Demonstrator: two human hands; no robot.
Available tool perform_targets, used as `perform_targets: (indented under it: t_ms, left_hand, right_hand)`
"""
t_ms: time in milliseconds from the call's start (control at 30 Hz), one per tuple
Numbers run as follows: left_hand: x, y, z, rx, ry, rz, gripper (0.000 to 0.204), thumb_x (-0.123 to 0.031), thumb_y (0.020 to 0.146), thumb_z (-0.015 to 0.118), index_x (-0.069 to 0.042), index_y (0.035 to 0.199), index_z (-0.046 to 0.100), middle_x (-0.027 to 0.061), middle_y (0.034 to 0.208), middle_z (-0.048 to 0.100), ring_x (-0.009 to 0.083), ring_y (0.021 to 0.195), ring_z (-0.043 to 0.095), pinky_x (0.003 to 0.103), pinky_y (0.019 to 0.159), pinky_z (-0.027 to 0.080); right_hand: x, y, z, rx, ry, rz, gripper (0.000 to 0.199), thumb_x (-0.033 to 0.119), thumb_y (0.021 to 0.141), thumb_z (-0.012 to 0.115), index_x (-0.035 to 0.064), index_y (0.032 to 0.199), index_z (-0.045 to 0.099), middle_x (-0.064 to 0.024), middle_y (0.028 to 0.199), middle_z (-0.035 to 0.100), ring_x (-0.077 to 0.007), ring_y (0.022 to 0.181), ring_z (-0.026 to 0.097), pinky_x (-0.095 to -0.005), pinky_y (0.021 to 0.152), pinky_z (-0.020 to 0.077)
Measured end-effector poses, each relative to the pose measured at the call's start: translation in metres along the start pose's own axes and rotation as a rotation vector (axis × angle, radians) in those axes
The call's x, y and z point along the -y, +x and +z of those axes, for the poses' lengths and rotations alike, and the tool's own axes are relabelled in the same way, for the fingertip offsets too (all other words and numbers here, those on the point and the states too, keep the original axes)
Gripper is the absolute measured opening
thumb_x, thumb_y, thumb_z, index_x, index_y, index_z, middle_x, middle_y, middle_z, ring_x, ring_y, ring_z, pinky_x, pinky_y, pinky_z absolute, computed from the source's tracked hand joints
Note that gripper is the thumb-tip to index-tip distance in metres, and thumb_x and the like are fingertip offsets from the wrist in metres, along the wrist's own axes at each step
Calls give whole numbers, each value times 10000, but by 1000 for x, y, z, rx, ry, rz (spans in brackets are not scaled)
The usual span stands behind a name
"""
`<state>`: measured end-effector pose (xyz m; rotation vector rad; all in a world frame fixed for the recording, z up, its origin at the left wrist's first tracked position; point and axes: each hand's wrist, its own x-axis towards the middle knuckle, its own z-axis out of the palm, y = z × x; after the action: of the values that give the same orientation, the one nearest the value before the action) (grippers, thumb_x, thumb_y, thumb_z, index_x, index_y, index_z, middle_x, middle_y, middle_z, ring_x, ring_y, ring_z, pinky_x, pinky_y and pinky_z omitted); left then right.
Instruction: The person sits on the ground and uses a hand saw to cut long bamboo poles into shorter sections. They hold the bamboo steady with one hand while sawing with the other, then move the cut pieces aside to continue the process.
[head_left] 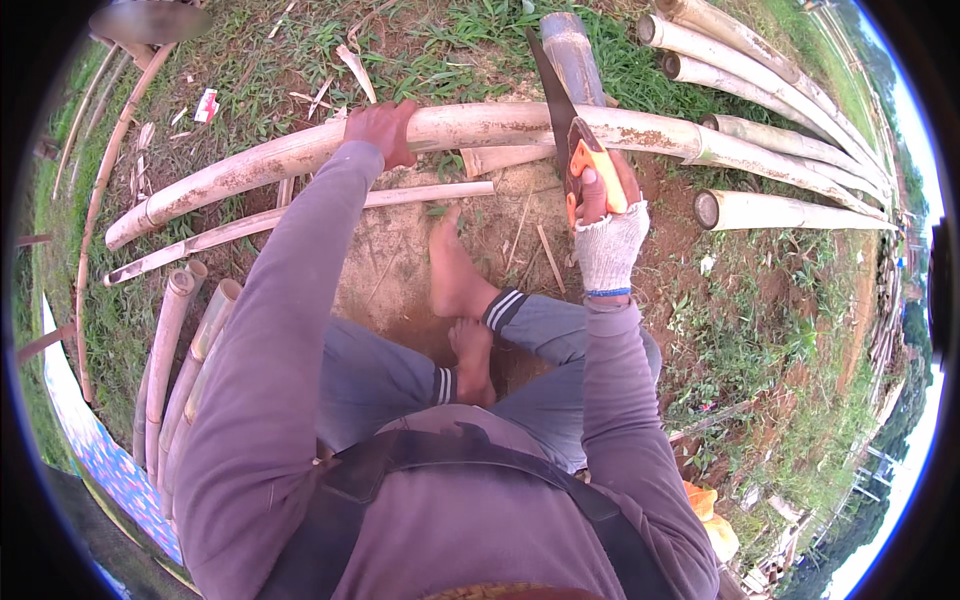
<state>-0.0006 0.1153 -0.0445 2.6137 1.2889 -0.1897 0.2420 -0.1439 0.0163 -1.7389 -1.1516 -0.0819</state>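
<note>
A long pale bamboo pole lies crosswise in front of me, its near side stained brown in patches. My left hand, bare, is wrapped over the pole left of its middle. In a fingerless white knit glove, my right hand grips the orange handle of a hand saw. The saw's dark blade lies across the pole and points away from me. Whether its teeth are in the bamboo I cannot tell. Under the pole, a short upright-looking grey bamboo piece sticks out on the far side.
A split bamboo strip lies nearer to me. Several cut poles are stacked at the right, and shorter cut pieces stand at the left. My bare feet rest on sawdust-covered soil. An orange item lies at the lower right.
</note>
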Motion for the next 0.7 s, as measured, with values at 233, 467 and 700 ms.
perform_targets:
  t_ms: [233, 467, 700]
  left_hand:
    - [12, -8, -9, 42, -20, -33, 728, -352, 754, 948, -146, 1365, 609, 128, 1270, 748, 350, 1226, 728, 513, 1092, 540]
    - [-2, 5, -6, -23, 16, 0, 735, -352, 738, 948, -154, 1359, 608, 124, 1257, 747, 351, 1234, 725, 506, 1083, 541]
    - [11, -2, -15, 33, -13, -29, 750, -358, 753, 940, -158, 1392, 600, 119, 1253, 746, 338, 1234, 728, 510, 1081, 540]
  right_hand:
    - [45, -130, -97, 175, 113, 324, 602, 272, 1076, 703, -76, 1535, 529, -212, 1269, 746, -234, 1072, 754, -349, 828, 636]
    - [13, 7, 6, 116, 284, 311, 389, 230, 1086, 734, 0, 1396, 685, -67, 1038, 733, -96, 788, 672, -265, 644, 579]
    - [24, -92, -50, 124, 239, 318, 470, 236, 1081, 702, -37, 1456, 627, -125, 1125, 733, -169, 919, 708, -321, 772, 607]
